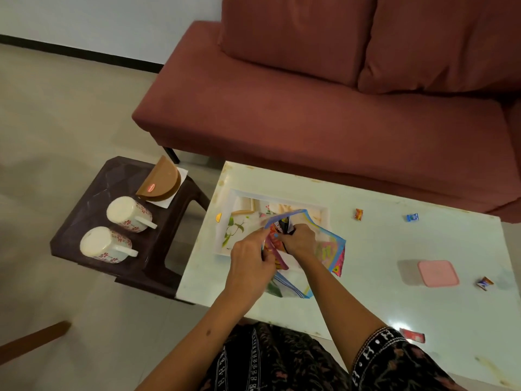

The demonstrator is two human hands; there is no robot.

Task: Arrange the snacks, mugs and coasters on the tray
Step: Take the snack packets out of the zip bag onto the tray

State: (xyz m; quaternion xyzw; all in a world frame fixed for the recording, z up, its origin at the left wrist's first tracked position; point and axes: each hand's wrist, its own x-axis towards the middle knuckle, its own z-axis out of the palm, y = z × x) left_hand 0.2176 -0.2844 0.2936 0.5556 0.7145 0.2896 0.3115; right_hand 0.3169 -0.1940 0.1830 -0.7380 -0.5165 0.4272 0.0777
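A white tray (234,196) with a leaf-print base lies on the pale glass table (380,249). Over its near edge both hands grip a bunch of colourful snack packets (332,249): my left hand (251,256) pinches the lower left side, my right hand (300,239) holds the top. Another packet (290,289) lies on the table under my arms. Two white floral mugs (128,214) (104,245) lie on their sides on the dark stool (84,227). Brown coasters (163,180) stand tilted at the stool's back corner.
Small wrapped candies lie scattered on the table: orange (358,214), blue (412,217), one brown-white (484,283), one red (412,334) near the front edge. A pink lidded box (437,273) sits at the right. A maroon sofa (310,108) runs behind the table.
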